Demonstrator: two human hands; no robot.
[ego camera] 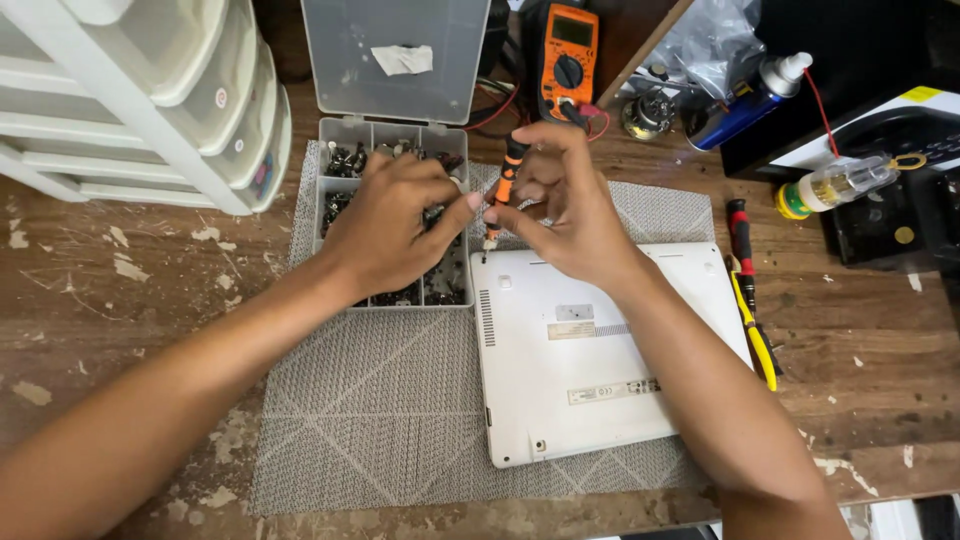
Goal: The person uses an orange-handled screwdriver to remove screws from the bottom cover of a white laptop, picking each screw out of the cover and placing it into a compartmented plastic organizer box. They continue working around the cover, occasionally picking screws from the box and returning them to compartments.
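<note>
We see the right hand (565,205) pinching a small orange-and-black screwdriver (505,180) in a closed grip, thumb and fingers curled round its shaft, the tool nearly upright with its tip down at the top left corner of the white laptop (590,350). The left hand (395,220) is bent at the wrist, its grip drawn together with the fingertips meeting the screwdriver's lower end; whether it pinches anything small there we cannot tell. That hand lies over a clear compartment box (345,165) of dark small parts, lid open. The laptop lies underside up, pale and flat, on a grey woven mat (380,420) on the wooden table (120,300). Both forearms reach in from the lower edge. An orange multimeter (568,55) stands beyond the hands.
</note>
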